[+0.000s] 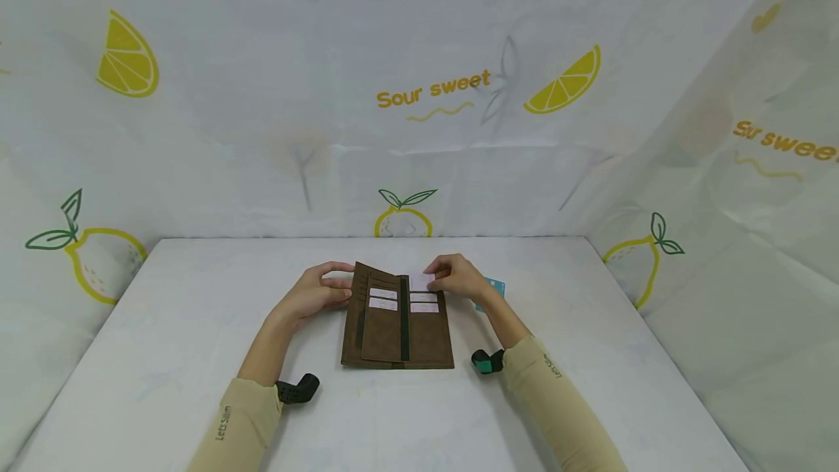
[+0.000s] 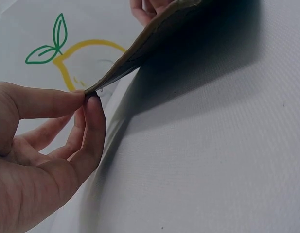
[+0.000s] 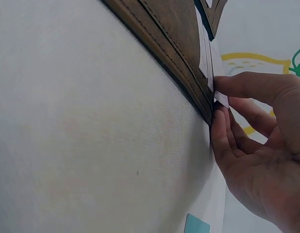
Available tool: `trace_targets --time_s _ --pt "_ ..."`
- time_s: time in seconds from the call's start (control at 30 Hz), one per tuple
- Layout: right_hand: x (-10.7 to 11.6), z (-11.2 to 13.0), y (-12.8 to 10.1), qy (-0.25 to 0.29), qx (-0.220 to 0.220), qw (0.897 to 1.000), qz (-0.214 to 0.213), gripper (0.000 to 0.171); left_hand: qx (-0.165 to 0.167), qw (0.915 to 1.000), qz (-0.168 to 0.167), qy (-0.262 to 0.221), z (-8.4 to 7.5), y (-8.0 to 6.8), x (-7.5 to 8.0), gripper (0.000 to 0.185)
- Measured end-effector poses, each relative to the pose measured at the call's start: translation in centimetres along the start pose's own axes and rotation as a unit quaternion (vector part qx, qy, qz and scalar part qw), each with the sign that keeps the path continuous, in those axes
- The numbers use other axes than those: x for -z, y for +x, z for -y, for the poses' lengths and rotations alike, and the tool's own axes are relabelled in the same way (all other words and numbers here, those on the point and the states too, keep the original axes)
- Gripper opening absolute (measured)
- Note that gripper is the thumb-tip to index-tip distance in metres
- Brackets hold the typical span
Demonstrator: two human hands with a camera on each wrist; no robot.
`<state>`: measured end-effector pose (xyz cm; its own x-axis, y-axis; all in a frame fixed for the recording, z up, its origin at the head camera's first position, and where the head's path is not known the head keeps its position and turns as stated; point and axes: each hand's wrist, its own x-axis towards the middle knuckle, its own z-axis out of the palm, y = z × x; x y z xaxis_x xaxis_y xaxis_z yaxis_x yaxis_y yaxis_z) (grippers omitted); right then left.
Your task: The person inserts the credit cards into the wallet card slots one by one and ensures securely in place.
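A brown long wallet [image 1: 426, 344] lies open on the white table, its left flap tilted up. Several pale cards [image 1: 383, 304] show in its slots on both sides. My left hand [image 2: 47, 145] pinches the left edge of the wallet between thumb and fingers. At the upper right of the wallet, my right hand [image 1: 459, 279] pinches a whitish card [image 3: 221, 99] that stands at the top slot, its lower part hidden in the wallet. How deep that card sits, I cannot tell.
A blue card [image 1: 496, 285] lies on the table [image 1: 164, 355] to the right of the wallet, partly hidden behind my right forearm. A cloth printed with lemons [image 1: 403, 221] hangs behind the table and at its sides.
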<state>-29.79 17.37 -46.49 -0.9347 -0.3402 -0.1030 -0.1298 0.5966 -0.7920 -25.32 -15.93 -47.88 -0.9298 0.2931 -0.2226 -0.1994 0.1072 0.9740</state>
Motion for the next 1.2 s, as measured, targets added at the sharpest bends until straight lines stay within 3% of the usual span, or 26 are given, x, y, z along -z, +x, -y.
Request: trace_targets --time_s 0.3,0.83,1.2 --pt "0.0 -0.1 0.0 -0.021 0.005 1.000 0.006 0.014 -0.010 0.9999 0.005 0.003 0.0 -0.2 0.0 0.056" --pt "0.2 -0.6 0.0 -0.038 0.014 0.999 0.008 0.013 -0.008 0.9999 0.004 0.012 -0.2 -0.3 -0.2 0.055" --pt "1.4 -2.2 -1.8 -0.024 0.006 0.998 -0.062 0.018 -0.006 0.9999 0.006 0.006 -0.2 -0.3 -0.2 0.056"
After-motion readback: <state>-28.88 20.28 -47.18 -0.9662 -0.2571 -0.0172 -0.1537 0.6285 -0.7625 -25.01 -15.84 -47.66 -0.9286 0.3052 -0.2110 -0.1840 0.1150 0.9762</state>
